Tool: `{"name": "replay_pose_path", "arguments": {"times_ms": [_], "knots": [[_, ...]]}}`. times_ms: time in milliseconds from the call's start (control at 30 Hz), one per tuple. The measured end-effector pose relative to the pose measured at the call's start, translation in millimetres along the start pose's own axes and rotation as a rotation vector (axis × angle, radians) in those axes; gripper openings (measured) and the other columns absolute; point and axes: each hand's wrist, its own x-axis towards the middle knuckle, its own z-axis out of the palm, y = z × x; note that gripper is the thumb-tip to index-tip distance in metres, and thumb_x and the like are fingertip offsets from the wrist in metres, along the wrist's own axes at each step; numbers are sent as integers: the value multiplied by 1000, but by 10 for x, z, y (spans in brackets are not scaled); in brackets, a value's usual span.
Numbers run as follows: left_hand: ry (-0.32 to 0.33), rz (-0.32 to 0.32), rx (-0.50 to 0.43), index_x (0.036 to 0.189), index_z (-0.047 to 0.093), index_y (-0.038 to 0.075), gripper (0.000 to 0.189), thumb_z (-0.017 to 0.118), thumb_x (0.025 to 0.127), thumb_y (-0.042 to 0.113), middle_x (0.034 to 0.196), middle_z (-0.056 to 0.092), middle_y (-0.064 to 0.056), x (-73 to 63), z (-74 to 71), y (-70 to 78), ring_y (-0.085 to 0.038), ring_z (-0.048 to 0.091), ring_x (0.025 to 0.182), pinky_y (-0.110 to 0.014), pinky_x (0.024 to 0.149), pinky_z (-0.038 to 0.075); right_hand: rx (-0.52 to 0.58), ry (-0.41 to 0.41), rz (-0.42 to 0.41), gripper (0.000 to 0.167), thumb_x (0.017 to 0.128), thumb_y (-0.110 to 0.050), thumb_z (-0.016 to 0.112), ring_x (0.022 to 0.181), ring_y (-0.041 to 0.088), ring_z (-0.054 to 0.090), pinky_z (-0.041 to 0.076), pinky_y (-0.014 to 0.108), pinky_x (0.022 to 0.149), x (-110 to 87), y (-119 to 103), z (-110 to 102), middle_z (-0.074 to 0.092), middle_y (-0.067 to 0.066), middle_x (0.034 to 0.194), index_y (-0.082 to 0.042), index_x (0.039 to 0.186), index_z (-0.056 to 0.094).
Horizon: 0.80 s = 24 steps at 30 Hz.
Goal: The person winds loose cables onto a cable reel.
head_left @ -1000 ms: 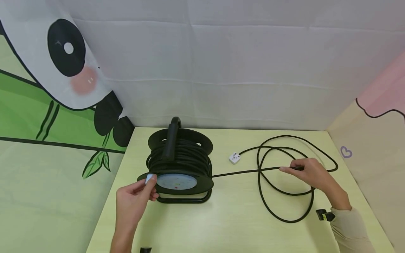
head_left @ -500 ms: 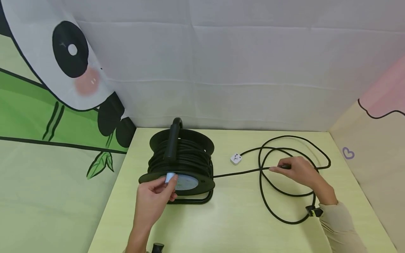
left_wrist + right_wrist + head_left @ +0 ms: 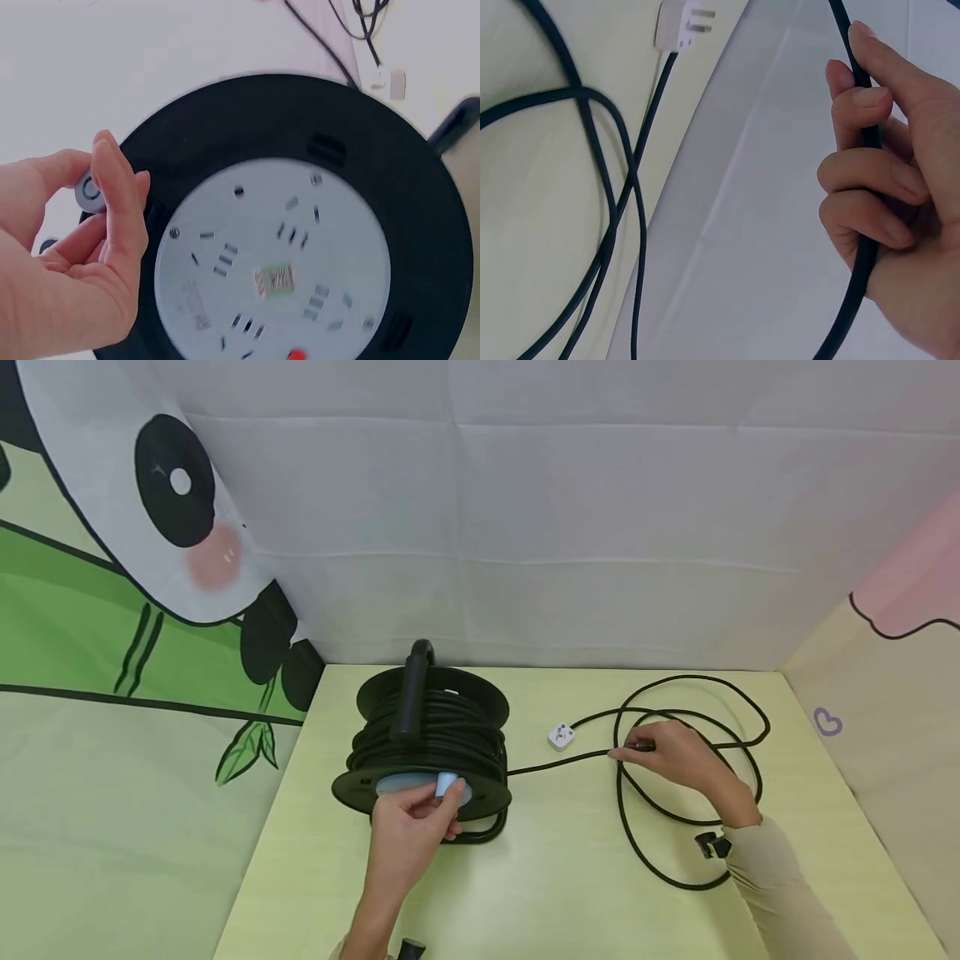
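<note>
A black cable reel (image 3: 427,727) stands on the table, with cord wound thickly around its drum. My left hand (image 3: 405,831) pinches the light blue crank knob (image 3: 446,786) at the reel's front flange, between thumb and fingers. In the left wrist view the knob (image 3: 89,193) sits beside the rim of the flange, outside the pale socket plate (image 3: 274,240). To the right, my right hand (image 3: 681,755) has its fingers curled around the black cord (image 3: 558,765), which runs from the reel through the grip, as the right wrist view confirms.
Loose loops of the cord (image 3: 622,814) lie on the right part of the table (image 3: 540,893). A white plug (image 3: 560,737) at the cord's end lies between reel and loops. The reel's carry handle (image 3: 408,693) rises on top. Printed cloth walls stand around the table.
My left hand has swept the crank knob rightward across the reel's front. The right hand, holding the cord, has moved left towards the reel. The outer loop has drawn in from the right.
</note>
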Motion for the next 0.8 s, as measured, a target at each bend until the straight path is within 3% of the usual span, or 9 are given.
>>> {"name": "replay_pose_path", "arguments": {"times_ms": [267, 400, 633, 800], "knots": [[-50, -19, -9, 85, 78, -4, 24, 79, 93, 19, 60, 68, -9, 17, 237, -197, -20, 69, 53, -31, 54, 62, 21, -55, -59, 24, 98, -37, 71, 57, 4, 44, 39, 23, 54, 194, -299, 146, 58, -14, 67, -20, 82, 71], [-65, -21, 2, 78, 78, 0, 23, 81, 92, 19, 60, 68, -9, 25, 335, -336, -17, 67, 50, -27, 52, 60, 3, -50, -104, 25, 98, -35, 72, 54, 1, 41, 38, 22, 52, 207, -376, 197, 56, -13, 63, -20, 79, 71], [-81, -93, -10, 80, 78, -2, 22, 80, 91, 17, 64, 69, -10, 20, 378, -538, -17, 68, 52, -25, 52, 59, -30, -2, -201, 39, 96, -35, 74, 51, -4, 28, 27, 18, 50, 115, -291, 204, 34, -20, 55, -24, 62, 58], [-83, -134, -14, 83, 78, -3, 22, 80, 91, 17, 64, 69, -7, 26, 394, -682, -16, 69, 53, -25, 54, 60, -5, 46, -213, 38, 92, -33, 78, 52, -6, 26, 26, 17, 50, -8, -145, 106, 32, -25, 55, -30, 61, 57]]}}
